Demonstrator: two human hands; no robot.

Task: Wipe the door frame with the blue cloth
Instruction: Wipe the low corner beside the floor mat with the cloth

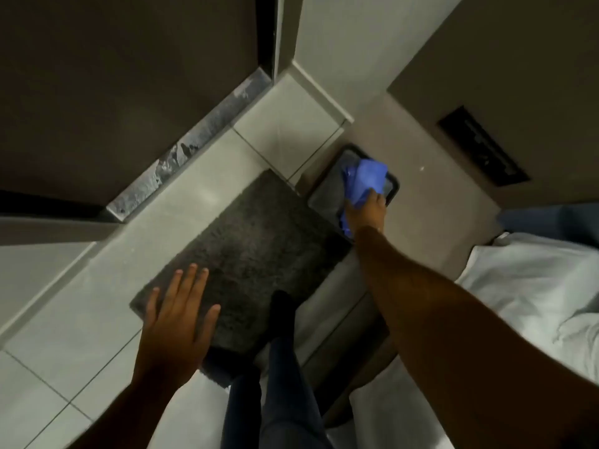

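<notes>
Two bare hands were seen from above. The right hand was stretched far down and forward, its fingers closed in a grip on the blue cloth, which was bunched into a crumpled wad. The cloth was held over a small dark-rimmed container standing on the floor against the beige wall; whether the cloth was touching what lay inside could not be told. A strip of the same blue was seen beneath the wrist. The left hand was held flat, palm down, with all fingers spread and nothing in it; it was seen above the near corner of a dark grey shaggy mat, and contact with the mat could not be confirmed.

The mat lay on pale floor tiles with thin grout lines. A dark door was seen at the upper left, its worn, scuffed lower edge running diagonally. The door frame rose as a narrow upright strip beside it, well apart from the cloth. A dark vent grille was set in the wall at the right, and white bedding was seen at the right edge. Legs in dark trousers and a dark sock were seen below.

The wad was drawn out from the fingers up and away, towards the base of the wall.
</notes>
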